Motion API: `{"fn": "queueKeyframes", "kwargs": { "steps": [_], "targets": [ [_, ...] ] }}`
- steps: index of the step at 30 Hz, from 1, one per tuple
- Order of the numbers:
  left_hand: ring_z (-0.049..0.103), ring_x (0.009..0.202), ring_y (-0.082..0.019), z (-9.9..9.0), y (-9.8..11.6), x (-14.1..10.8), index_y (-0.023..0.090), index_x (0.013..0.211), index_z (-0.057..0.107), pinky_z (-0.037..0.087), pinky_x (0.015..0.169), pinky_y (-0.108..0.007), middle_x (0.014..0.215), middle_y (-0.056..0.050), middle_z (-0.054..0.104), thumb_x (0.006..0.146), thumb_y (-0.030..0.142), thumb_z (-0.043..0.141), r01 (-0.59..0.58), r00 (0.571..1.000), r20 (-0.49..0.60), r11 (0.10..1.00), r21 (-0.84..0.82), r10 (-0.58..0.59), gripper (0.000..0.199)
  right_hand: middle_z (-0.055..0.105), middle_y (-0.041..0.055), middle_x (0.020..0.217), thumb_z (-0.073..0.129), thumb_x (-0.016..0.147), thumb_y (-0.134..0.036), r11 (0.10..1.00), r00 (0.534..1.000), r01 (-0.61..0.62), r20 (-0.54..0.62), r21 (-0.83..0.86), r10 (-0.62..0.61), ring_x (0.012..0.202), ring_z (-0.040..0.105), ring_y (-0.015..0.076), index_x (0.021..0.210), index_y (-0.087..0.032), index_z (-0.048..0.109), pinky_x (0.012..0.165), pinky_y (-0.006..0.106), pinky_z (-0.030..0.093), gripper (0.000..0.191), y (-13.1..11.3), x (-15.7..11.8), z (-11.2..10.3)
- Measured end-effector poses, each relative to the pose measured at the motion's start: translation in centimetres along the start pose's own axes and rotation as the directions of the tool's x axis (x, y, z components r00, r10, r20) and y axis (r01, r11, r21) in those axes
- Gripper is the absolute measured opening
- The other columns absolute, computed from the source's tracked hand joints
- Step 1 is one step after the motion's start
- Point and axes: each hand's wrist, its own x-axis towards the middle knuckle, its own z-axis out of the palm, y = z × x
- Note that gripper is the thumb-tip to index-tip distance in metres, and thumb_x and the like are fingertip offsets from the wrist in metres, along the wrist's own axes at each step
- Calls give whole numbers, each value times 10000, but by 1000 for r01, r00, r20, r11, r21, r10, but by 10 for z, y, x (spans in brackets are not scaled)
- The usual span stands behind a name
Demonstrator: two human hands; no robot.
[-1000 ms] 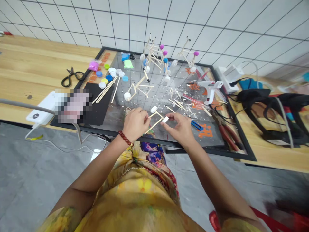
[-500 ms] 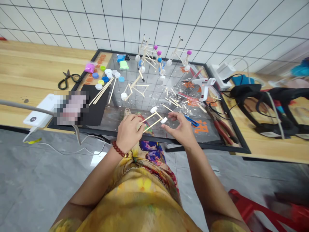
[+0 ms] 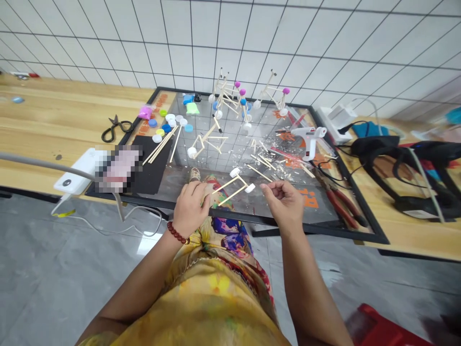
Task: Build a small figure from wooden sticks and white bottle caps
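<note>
Orange characters (image 3: 309, 199) on the glass board (image 3: 324, 227), apparently unreadable

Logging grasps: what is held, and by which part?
The left hand grips a white-capped wooden stick frame by its stick ends; the right hand holds nothing visible.

One hand-held stick frame (image 3: 226, 185), one glue gun (image 3: 308, 137), one pliers (image 3: 340, 209).

The left hand (image 3: 190, 209) is bent down from the wrist, knuckles up, its fingers (image 3: 197, 198) curled inward and closed. A red beaded bracelet (image 3: 176, 233) circles the left wrist. The right hand (image 3: 284, 204) is raised apart from it, with thumb and forefinger drawn together in a pinch and the other fingers folded. Both bare forearms (image 3: 310, 288) angle up and inward from the lower frame.
</note>
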Motion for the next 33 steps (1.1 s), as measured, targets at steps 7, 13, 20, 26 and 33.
{"fn": "queueKeyframes", "kwargs": {
  "steps": [7, 13, 20, 26, 33],
  "targets": [
    [663, 959, -195, -16, -8, 37, 203, 1146, 618, 563, 805, -327, 1092, -74, 684, 867, 225, 634, 127, 982, -109, 968, -218, -153, 280, 529, -24, 623, 727, 760, -477, 996, 997, -57, -42, 66, 59, 563, 419, 115, 746, -206, 656, 545, 279, 382, 280, -4, 3, 1],
    [511, 1328, -356, -8, -42, 115, 136, 1395, 473, 414, 1129, -513, 1369, -200, 554, 701, 288, 803, 204, 973, -103, 978, -48, -208, 783, 544, -20, 599, 735, 730, -460, 991, 997, -69, -39, 112, 74, 542, 422, 107, 723, -195, 657, 523, 265, 375, 277, -4, 7, 4],
    [551, 1307, -375, 18, -69, 151, 143, 1354, 551, 415, 1145, -503, 1358, -174, 614, 587, 239, 860, 222, 975, 69, 920, -322, -211, 833, 536, -30, 596, 751, 720, -500, 973, 993, -108, -21, 202, 115, 534, 406, 87, 726, -180, 646, 500, 230, 350, 336, 1, 10, 5],
    [671, 1128, -272, 43, -69, 153, 172, 1164, 590, 511, 1050, -454, 1143, -108, 705, 607, 226, 830, 201, 958, 13, 637, -744, -287, 608, 561, -24, 615, 725, 756, -475, 985, 997, -62, -40, 160, 69, 549, 428, 98, 734, -186, 655, 534, 247, 377, 297, 4, 9, 5],
    [667, 1115, -274, 42, -69, 154, 166, 1118, 550, 538, 1009, -475, 1108, -116, 690, 538, 248, 892, 227, 927, 61, 422, -878, -370, 678, 684, 18, 757, 665, 842, -418, 973, 971, 229, 71, -25, -227, 687, 577, 155, 842, -210, 725, 727, 320, 479, 216, -12, 44, 6]
  ]
}}
